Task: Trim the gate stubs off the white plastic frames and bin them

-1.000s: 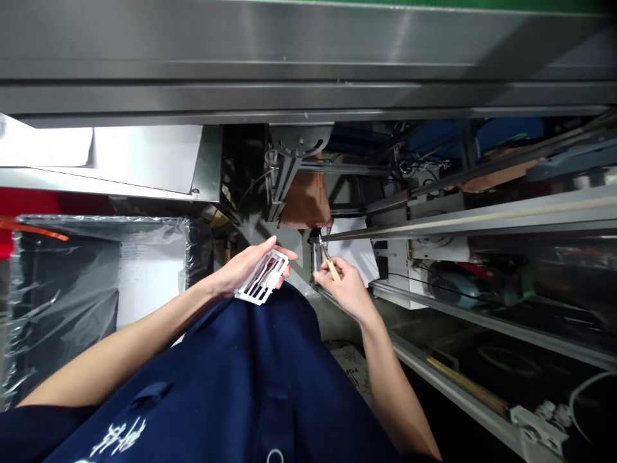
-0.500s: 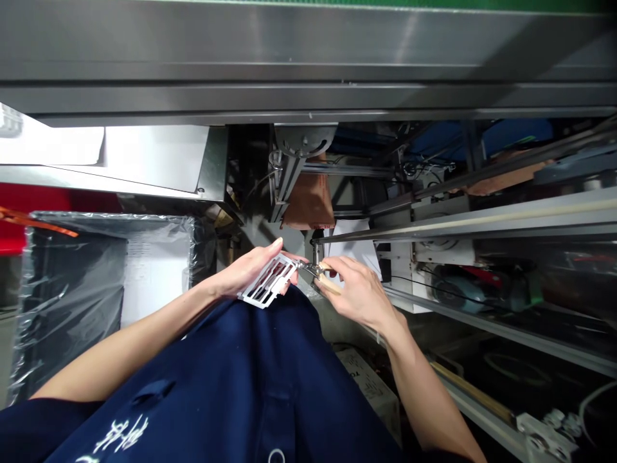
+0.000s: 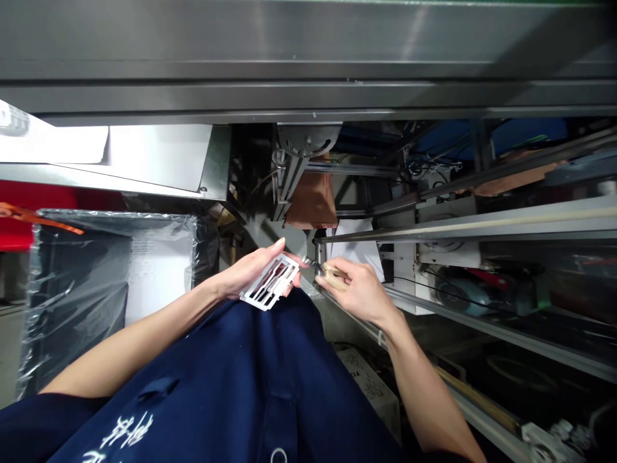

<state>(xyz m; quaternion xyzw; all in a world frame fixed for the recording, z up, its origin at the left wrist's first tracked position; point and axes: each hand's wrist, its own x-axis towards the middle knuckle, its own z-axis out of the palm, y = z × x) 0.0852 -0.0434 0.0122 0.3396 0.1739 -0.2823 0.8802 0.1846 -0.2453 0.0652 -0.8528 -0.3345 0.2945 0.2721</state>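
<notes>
The left hand (image 3: 253, 273) clamped a flat white slotted plate (image 3: 270, 281); the right hand (image 3: 359, 292) gripped a pale wooden-handled tool (image 3: 335, 276), its thin steel tip (image 3: 308, 261) just beside the plate.

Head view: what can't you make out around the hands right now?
Head view:
- Tool tip: too small and blurred to tell whether it touches the slotted white plate.
- Wooden handle: partly hidden by the right hand.
- Plate's underside: hidden by the left hand.
- Carton print: too small to read.

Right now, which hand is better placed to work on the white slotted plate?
Probably the right hand: it holds the wood-handled tool, tip near the plate, while the left hand is busy gripping the plate.
</notes>
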